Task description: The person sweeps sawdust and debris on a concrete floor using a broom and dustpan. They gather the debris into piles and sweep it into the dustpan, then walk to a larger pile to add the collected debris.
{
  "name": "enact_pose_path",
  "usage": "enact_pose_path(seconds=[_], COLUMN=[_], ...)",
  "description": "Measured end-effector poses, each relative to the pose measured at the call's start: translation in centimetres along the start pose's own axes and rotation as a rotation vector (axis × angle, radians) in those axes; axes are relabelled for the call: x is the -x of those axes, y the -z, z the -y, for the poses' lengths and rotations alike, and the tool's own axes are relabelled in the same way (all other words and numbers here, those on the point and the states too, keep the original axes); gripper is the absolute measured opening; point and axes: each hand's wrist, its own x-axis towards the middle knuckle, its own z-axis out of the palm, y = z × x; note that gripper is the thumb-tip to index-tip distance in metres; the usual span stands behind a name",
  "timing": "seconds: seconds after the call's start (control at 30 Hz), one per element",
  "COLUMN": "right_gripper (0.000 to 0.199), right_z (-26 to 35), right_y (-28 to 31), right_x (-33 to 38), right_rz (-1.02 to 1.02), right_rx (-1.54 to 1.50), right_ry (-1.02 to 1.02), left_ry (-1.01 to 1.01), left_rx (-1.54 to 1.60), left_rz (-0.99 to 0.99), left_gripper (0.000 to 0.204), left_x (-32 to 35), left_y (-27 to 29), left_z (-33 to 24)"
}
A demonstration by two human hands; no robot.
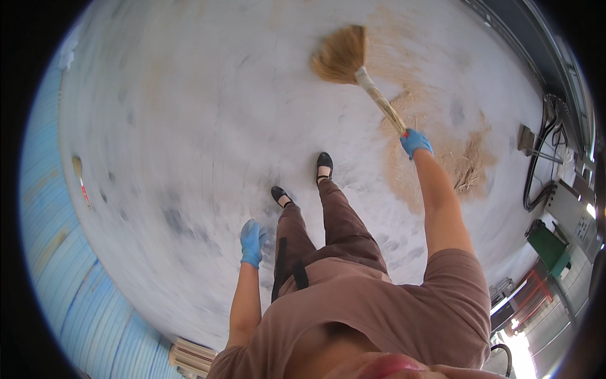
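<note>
So the right hand (416, 142), in a blue glove, has its fingers wrapped tight around the bottom end of a broom (353, 69) handle. From those fingers the pale handle runs up and away to the straw head, which sits on the concrete floor (189, 114) well beyond the fingertips. You can't really see the individual fingers, the glove just reads as one closed blue lump, and the handle end is swallowed inside it.

Right around and just past that fist there's a spread of sawdust (442, 151), tan and patchy, with a clumpier bit of straw-like debris off to the outer side of the hand. Its edges are blurry so where it stops is hard to call.

The left hand (252, 243), also gloved in blue, hangs down beside the thigh holding nothing, fingers loosely curled and a bit apart. Closest thing to those fingertips is the person's own brown trouser leg (297, 234).

Two black shoes (324, 165) stand on the floor between the hands. Far out to the left there's a second brush-like tool (80, 180) lying near the blue corrugated wall (57, 265), too smeared to make out. The right edge has cables and a green bin (548, 247), partly cut off.
</note>
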Motion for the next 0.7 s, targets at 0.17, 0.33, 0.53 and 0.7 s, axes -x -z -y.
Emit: enact_pose_path(seconds=[0.17, 0.33, 0.53, 0.7], right_gripper=[0.034, 0.032, 0.05, 0.055], right_z=[-11.2, -16.8, -14.8, -5.1], right_y=[1.0, 2.5, 6.6, 11.1], right_x=[5.6, 12.3, 20.8, 21.8], right_rz=[0.126, 0.094, 0.035, -0.001], right_rx=[-0.211, -0.177, -0.737, -0.883], right_ry=[-0.287, -0.417, -0.548, -0.556], left_ry=[0.032, 0.041, -0.001, 0.086], left_rx=[-0.088, -0.134, -0.193, -0.319], left_rz=[0.04, 0.006, 0.008, 0.021], left_gripper=[0.051, 0.051, 0.046, 0.045], left_x=[0.0, -1.0, -5.2, -11.5], left_y=[-5.3, -8.2, -10.0, -12.5], left_z=[-3.5, -8.6, -15.2, -22.2])
